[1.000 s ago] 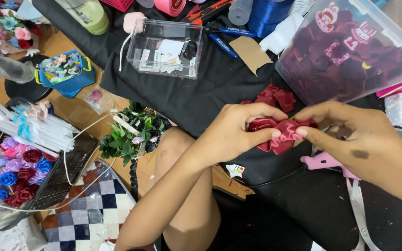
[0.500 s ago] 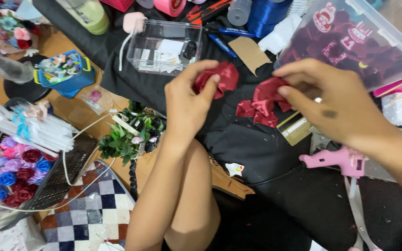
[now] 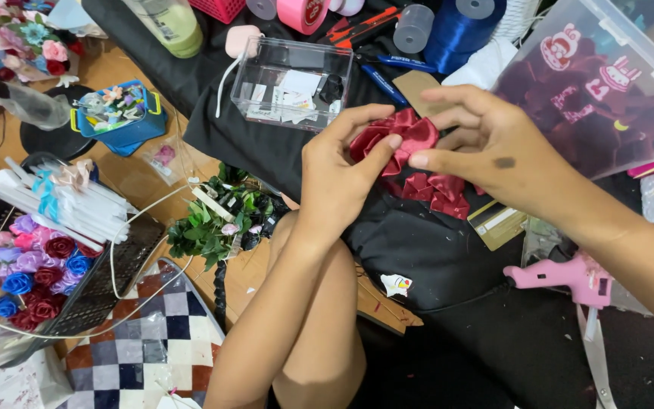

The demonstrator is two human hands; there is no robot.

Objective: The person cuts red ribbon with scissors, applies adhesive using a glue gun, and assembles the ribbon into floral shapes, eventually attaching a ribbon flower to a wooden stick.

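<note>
My left hand [image 3: 338, 178] and my right hand [image 3: 493, 148] both pinch a dark red satin ribbon flower [image 3: 403, 136] held above a black cloth [image 3: 418, 250]. The left thumb and forefinger grip its left side. The right fingers press its right edge. More folded red ribbon petals [image 3: 437, 193] lie on the cloth just below the flower.
A clear plastic box [image 3: 293, 83] sits behind the hands. A clear bin of dark red fabric [image 3: 599, 98] stands at right. A pink glue gun [image 3: 565, 274] lies lower right. Green leaves [image 3: 217, 220], a tray of ribbon roses [image 3: 35, 269] and white sticks [image 3: 62, 204] lie left.
Both hands moved up from over the lap. They parted, the left holding one red piece and the right on the loose petals, and now meet on the flower.
</note>
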